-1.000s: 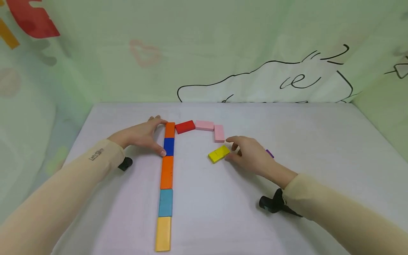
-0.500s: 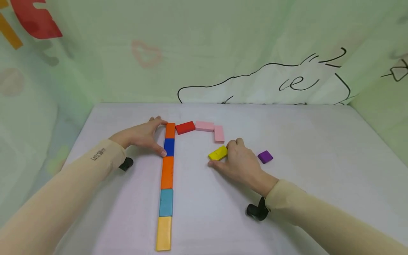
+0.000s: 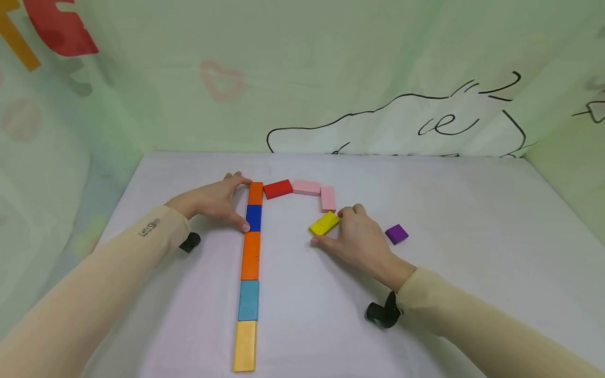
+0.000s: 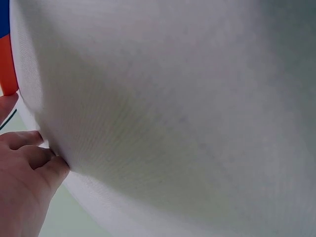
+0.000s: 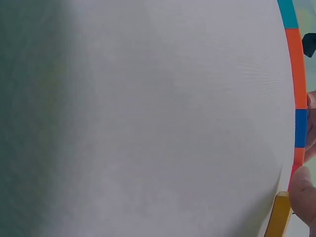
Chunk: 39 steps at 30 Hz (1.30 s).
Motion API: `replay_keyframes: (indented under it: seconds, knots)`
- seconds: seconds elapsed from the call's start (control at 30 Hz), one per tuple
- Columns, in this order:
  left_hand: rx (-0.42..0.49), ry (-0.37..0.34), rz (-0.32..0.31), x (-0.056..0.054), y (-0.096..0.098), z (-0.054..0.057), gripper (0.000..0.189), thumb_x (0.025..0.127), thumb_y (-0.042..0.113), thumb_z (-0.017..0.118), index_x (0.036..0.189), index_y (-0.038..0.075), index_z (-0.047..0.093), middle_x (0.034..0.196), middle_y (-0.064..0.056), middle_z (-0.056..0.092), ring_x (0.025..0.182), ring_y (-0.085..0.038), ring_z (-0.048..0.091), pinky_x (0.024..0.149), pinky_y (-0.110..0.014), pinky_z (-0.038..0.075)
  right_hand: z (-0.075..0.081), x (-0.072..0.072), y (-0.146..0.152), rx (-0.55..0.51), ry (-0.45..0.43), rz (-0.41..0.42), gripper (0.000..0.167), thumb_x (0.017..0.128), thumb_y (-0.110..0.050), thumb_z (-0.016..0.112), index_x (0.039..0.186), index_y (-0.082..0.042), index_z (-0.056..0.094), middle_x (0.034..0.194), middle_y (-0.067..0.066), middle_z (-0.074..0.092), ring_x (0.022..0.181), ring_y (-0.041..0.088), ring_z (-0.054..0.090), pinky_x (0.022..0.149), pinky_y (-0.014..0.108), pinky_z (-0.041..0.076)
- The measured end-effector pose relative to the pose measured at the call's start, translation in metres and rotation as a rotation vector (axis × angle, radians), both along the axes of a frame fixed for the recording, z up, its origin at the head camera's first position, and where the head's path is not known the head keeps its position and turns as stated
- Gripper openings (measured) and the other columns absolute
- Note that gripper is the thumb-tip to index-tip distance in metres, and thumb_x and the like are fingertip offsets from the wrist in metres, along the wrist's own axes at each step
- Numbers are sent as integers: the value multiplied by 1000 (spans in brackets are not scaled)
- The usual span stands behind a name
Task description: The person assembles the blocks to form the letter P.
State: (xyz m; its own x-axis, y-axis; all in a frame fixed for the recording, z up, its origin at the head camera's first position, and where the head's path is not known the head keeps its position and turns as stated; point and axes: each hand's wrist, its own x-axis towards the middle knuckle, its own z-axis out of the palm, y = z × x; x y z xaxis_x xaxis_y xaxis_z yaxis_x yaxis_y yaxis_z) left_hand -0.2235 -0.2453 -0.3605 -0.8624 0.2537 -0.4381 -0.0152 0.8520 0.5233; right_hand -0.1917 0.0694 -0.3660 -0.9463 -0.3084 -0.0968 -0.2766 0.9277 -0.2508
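My left hand (image 3: 215,200) rests at the top of a straight column of flat blocks, fingers spread. Its forefinger touches the far end of the small orange block (image 3: 256,193); its thumb touches the left side of the blue block (image 3: 253,218). Below lie a longer orange block (image 3: 251,255), a light blue block (image 3: 248,300) and a pale yellow-orange block (image 3: 244,346). My right hand (image 3: 364,241) holds a bright yellow block (image 3: 324,224) between thumb and forefinger, slanted near the upright pink block (image 3: 328,199). In the right wrist view, the yellow block (image 5: 279,215) shows beside a fingertip.
From the column's top, a red block (image 3: 278,189) and a sideways pink block (image 3: 306,187) run right towards the upright pink one. A purple block (image 3: 396,234) lies right of my right hand. Black wrist devices (image 3: 384,313) hang under both sleeves. A drawn-on cloth (image 3: 302,79) stands behind the table.
My right hand has shifted left and taken hold of the yellow block, which has tilted slightly more upright. The purple block has come fully into view. My left hand stays in place.
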Motion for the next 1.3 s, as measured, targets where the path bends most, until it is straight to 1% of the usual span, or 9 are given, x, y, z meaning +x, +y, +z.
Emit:
replay_keyframes:
  seconds: [0.17, 0.33, 0.47, 0.63, 0.93, 1.3]
  knots:
    - [-3, -2, 0, -1, 0, 0, 108, 77, 39, 88, 160, 13, 25, 173, -20, -3, 159, -42, -6, 125, -67, 5, 0, 1, 0, -16, 7, -5, 79, 81, -54, 82, 125, 9, 63, 113, 23, 63, 88, 30, 63, 83, 42, 61]
    - [-3, 0, -4, -1, 1, 0, 107, 77, 39, 88, 160, 13, 25, 173, -20, -2, 160, -41, -5, 125, -67, 6, -2, 1, -1, -23, 25, -10, 76, 81, -54, 83, 122, 7, 64, 110, 22, 63, 83, 28, 62, 79, 40, 60]
    - [3, 2, -3, -2, 0, 0, 108, 77, 39, 89, 160, 13, 25, 173, -20, -2, 159, -42, -5, 125, -67, 5, -3, 0, -2, -22, 34, -7, 76, 80, -55, 83, 119, 7, 64, 108, 22, 62, 80, 28, 61, 77, 39, 60]
    - [9, 5, -2, -2, 0, 0, 108, 76, 39, 89, 160, 12, 26, 172, -20, -1, 159, -42, -6, 125, -67, 5, -3, -1, -3, -22, 26, -20, 76, 78, -56, 83, 115, 6, 62, 104, 20, 60, 77, 27, 59, 73, 37, 58]
    - [16, -5, -3, -2, -1, -1, 109, 76, 39, 90, 160, 12, 26, 172, -20, -3, 159, -41, -7, 125, -67, 4, -3, -2, -5, -28, 20, -32, 74, 78, -58, 83, 109, 5, 61, 103, 19, 59, 76, 26, 58, 70, 35, 56]
    - [13, -3, -2, -2, -1, 0, 108, 76, 38, 90, 160, 12, 25, 172, -20, -3, 159, -41, -7, 125, -67, 4, -4, -3, -6, -11, 19, -37, 75, 78, -59, 82, 109, 5, 60, 102, 18, 58, 75, 26, 57, 68, 34, 53]
